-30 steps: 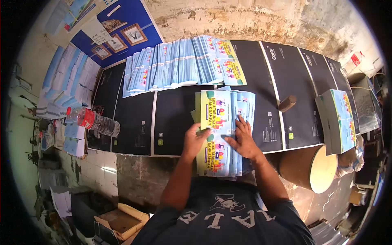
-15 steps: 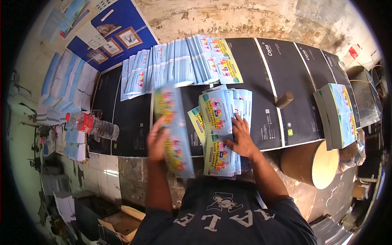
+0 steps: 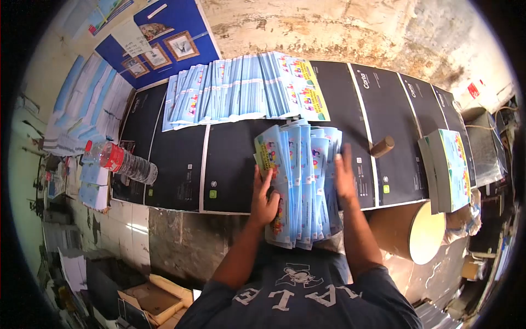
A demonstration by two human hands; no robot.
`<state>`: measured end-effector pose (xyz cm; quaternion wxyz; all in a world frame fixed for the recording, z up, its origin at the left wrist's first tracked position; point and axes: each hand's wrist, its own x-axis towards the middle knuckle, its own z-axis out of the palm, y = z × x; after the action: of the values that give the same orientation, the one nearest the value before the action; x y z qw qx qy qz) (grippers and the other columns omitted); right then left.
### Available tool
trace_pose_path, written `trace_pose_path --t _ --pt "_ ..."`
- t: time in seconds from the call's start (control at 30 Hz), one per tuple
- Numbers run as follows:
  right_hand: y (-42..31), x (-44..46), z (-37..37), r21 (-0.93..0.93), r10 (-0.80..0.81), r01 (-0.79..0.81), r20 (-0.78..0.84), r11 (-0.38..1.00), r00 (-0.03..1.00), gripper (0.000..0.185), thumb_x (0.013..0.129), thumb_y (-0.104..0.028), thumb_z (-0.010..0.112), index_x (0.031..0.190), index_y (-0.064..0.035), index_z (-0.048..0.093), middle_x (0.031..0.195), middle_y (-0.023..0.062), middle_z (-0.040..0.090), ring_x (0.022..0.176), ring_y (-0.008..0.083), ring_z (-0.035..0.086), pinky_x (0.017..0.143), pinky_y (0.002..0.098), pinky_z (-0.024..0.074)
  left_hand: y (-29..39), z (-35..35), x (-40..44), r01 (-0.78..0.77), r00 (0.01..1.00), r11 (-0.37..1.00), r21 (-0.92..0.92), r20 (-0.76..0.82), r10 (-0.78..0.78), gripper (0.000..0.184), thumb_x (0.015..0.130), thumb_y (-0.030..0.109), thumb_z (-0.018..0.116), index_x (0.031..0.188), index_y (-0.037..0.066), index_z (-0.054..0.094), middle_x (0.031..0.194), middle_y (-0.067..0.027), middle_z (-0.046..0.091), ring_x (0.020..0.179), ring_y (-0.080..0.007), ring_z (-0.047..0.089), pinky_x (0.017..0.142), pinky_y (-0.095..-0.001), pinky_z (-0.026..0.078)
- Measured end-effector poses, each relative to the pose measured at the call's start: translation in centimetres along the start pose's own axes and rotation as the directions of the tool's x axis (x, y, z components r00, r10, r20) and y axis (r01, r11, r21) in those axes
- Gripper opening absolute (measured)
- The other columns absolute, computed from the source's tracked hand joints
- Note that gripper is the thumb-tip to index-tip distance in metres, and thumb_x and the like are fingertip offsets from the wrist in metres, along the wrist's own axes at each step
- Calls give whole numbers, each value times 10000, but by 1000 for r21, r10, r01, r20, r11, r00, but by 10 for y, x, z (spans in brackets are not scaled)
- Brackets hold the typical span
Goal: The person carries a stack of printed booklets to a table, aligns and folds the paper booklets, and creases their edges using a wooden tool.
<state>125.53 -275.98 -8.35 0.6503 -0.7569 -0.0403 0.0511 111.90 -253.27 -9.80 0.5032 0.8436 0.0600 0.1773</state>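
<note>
A loose stack of light-blue booklets (image 3: 298,181) with colourful covers lies at the table's near edge, its lower end reaching past the edge toward my shirt. The booklets are fanned unevenly, several spines showing. Against the left side of this stack rests my left hand (image 3: 265,198), fingers apart and touching the outer booklet. On the opposite side my right hand (image 3: 345,178) stands upright with stretched fingers, slightly blurred, close along the right edge; contact there is hard to tell. Behind the stack lies a long overlapping row of matching booklets (image 3: 235,90).
Black boards marked Carta (image 3: 241,159) cover the table. A plastic bottle (image 3: 129,164) lies at left beside piled paper (image 3: 82,109). To the right are a brown cylindrical block (image 3: 382,147) and a thick booklet stack (image 3: 452,170). A round drum (image 3: 427,233) stands below the table edge.
The booklet bunch in my left hand has joined the stack in front of me. My left hand moved right to the stack's side; my right hand shifted from its top to its right edge.
</note>
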Motion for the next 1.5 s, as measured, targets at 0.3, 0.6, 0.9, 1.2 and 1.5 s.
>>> trace_pose_path --t 0.3,0.6,0.9,1.2,1.5 --pt "-99 10 101 -735 -244 643 597 216 765 684 941 -415 552 1517 -79 399 1626 136 289 1527 308 196 1196 612 131 -5 11 1 -18 998 990 138 58 10 638 885 154 576 1500 67 430 1598 -320 193 1481 -500 198 1207 -525 201" --pt "-33 26 109 -677 -201 711 682 191 703 625 960 -318 474 1512 -38 392 1624 128 290 1526 270 205 1230 556 100 19 19 5 -43 976 733 679 185 -114 699 967 305 484 1523 -58 266 1590 -269 271 1487 -424 248 1169 -643 197" --pt "-7 -84 62 -725 -141 574 568 381 811 728 876 -300 665 1473 9 386 1542 261 347 1452 427 295 1172 608 213 12 20 -3 -18 981 757 653 158 -113 569 1003 283 433 1493 -1 376 1584 -237 303 1474 -387 303 1146 -650 233" --pt "-60 -75 66 -10 388 -412 358 911 849 794 781 -267 878 1304 127 427 1185 216 607 1055 275 607 912 379 506 13 -2 -52 122 990 992 17 -78 -120 558 979 56 432 1524 -1 324 1584 -304 243 1486 -454 224 1217 -465 216" --pt "-127 -63 61 -250 55 122 598 961 800 549 812 -148 775 1237 79 511 1060 204 694 900 261 698 777 382 552 46 -29 -19 -93 909 995 -27 -410 74 678 953 203 622 1537 52 312 1597 -247 255 1494 -421 225 1203 -537 214"
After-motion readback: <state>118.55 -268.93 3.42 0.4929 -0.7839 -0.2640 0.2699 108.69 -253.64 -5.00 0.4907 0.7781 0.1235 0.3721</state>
